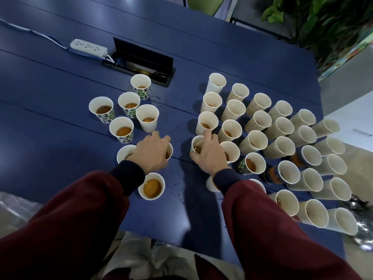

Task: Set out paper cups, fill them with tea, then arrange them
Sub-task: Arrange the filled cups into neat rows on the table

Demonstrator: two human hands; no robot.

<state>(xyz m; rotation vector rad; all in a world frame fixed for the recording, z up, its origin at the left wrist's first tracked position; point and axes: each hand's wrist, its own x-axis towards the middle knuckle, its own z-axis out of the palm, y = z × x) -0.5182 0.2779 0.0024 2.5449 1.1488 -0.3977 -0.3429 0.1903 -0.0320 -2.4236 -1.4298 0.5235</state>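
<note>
Blue table [60,87], far left: a white power strip [88,48] lies beside an open cable hatch [141,57].

Left group of cups [125,128]: loosely spaced and upright, some with a green pattern, each holding brown tea [124,131] – level low to middling.

Left hand [152,153]: palm down over the mouth of the near-left cup [170,152], fingers curled over its rim and holding it from above. The cup stands on the table. Another filled cup [151,185] stands just nearer the person, beside the wrist.

Right hand [211,154]: grips the corner cup [196,143] at the near-left corner of the right block – thumb on the cup's left wall, index finger over the far rim. Tea shows inside; the cup's base is hidden.

Right block of cups [280,128]: close rows, cups touching or nearly so. One green-patterned cup [252,164] stands among them. Tea is visible in the nearer ones; contents of the far-right cups cannot be determined.

Far right edge: a shiny metal object [363,229], too blurred to identify.
</note>
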